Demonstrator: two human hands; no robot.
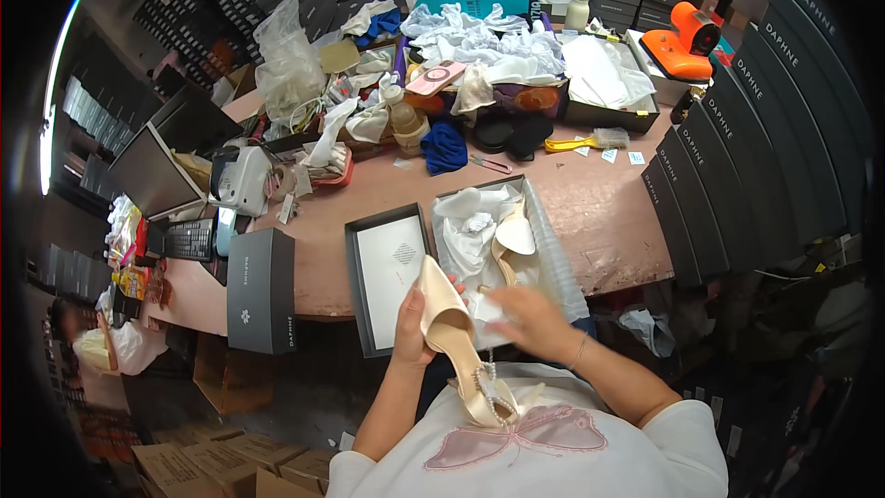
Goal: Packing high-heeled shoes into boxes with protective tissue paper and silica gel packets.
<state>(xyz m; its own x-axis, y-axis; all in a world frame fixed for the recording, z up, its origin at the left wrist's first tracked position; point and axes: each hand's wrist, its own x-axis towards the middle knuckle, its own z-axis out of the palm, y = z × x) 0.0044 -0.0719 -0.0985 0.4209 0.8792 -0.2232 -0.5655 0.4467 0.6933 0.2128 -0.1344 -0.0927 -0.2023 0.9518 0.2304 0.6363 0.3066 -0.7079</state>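
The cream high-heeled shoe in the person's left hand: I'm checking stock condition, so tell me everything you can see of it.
The cream high-heeled shoe looks like smooth satin or leather, with a pointed toe and a strap strung with pearl-like beads hanging near the person's chest. It is held tilted, toe up and away, sole partly showing. The left hand grips its side; the right hand rests just beside it, over the white tissue paper of the open grey shoe box. No damage shows.
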